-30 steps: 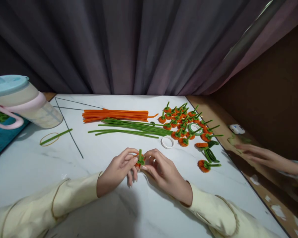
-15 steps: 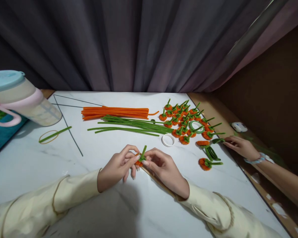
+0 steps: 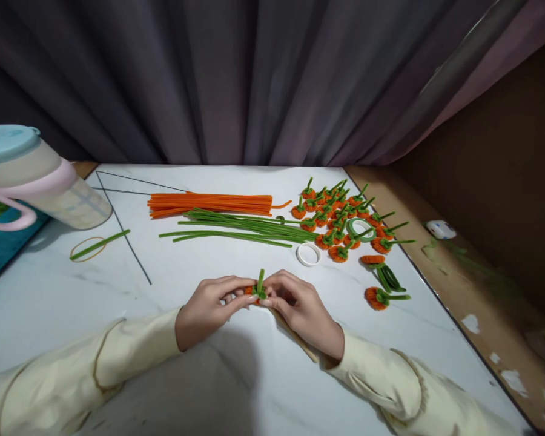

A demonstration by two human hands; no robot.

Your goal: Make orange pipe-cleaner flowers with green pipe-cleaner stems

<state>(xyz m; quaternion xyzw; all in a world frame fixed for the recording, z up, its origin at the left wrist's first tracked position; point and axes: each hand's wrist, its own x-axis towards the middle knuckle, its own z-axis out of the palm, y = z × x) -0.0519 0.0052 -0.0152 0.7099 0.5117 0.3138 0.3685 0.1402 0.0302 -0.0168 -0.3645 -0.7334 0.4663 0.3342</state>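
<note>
My left hand (image 3: 211, 306) and my right hand (image 3: 302, 307) meet at the middle of the white marble table (image 3: 172, 363). Both pinch a small orange pipe-cleaner piece with a green stem (image 3: 257, 289) that sticks up between the fingertips. Behind them lie a bundle of orange pipe cleaners (image 3: 211, 204) and a bundle of green pipe cleaners (image 3: 243, 227). To the right sits a heap of several finished orange pieces with green stems (image 3: 340, 218).
A white tape ring (image 3: 307, 254) and a green tape ring (image 3: 358, 229) lie near the heap. One finished piece (image 3: 378, 298) lies apart, near the right edge. A clear jug with a blue lid (image 3: 31, 181) stands at the left. A dark curtain hangs behind.
Another person's hand that reached in at the table's right edge has gone from view. My hands have turned the orange piece, so its green stem now stands more upright.
</note>
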